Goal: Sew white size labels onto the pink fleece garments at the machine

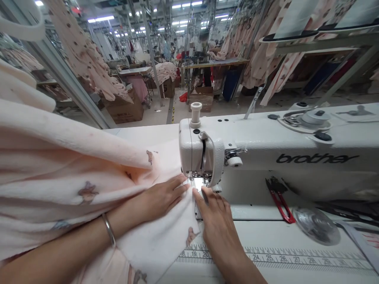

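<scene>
Pale pink plush fabric [168, 232] with small printed animal figures spreads from the left up to the needle area of a white sewing machine [198, 146]. My left hand [166, 197] lies flat on this cloth, fingers stretched toward the presser foot. Just right of the foot, my right hand [217, 219] rests at the fabric's edge with its fingers extended. Something thin and dark shows between its thumb and forefinger; I cannot tell what it is. A lit spot glows under the machine head, and the needle itself is hard to make out.
Red-handled thread snips [282, 203] and a clear round dish [318, 225] lie right of my right hand. A printed ruler [269, 258] runs along the table's front. Thread cones [296, 19] stand upper right. Beyond are cardboard boxes [126, 106] and hanging pink garments [85, 51].
</scene>
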`<act>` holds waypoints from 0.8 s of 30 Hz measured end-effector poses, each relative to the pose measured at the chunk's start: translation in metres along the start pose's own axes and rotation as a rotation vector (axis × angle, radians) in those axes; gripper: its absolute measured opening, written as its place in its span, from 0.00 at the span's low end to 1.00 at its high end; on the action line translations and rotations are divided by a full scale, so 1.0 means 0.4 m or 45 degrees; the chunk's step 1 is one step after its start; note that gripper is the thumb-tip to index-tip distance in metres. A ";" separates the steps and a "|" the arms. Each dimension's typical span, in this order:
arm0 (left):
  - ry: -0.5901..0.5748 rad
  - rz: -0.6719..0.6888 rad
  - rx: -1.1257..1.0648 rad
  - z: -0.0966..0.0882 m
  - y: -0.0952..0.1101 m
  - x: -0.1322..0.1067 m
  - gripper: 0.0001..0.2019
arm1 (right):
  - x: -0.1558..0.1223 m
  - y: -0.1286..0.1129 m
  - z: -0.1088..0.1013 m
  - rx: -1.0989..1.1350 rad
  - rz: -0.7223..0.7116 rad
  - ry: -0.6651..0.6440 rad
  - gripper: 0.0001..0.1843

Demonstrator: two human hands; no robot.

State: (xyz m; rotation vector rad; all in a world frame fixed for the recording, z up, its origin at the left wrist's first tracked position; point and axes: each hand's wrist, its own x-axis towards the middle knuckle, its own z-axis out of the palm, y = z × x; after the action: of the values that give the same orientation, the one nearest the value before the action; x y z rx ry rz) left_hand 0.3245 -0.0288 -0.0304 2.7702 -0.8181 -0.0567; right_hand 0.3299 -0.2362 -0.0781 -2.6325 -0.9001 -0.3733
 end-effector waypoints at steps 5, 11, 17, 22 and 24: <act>0.045 -0.031 -0.012 0.001 -0.011 0.010 0.15 | -0.013 -0.007 -0.012 0.104 0.013 0.020 0.31; 0.056 -0.011 0.031 0.010 -0.009 0.004 0.17 | -0.040 -0.013 -0.006 0.008 -0.133 0.125 0.30; 0.250 -0.091 0.098 0.026 -0.026 0.005 0.21 | -0.016 -0.110 0.052 -0.033 -0.172 0.155 0.24; 0.236 -0.213 0.258 -0.024 0.000 -0.104 0.19 | -0.023 -0.125 0.019 0.057 -0.267 0.141 0.22; 0.311 -0.192 0.268 -0.082 0.065 -0.204 0.18 | -0.068 -0.012 -0.037 0.072 -0.265 0.172 0.21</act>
State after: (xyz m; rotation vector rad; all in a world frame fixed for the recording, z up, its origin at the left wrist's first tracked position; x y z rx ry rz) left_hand 0.2454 0.0015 0.0049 2.9498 -0.5823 0.3532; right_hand 0.3039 -0.2532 -0.0728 -2.4365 -1.1243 -0.5612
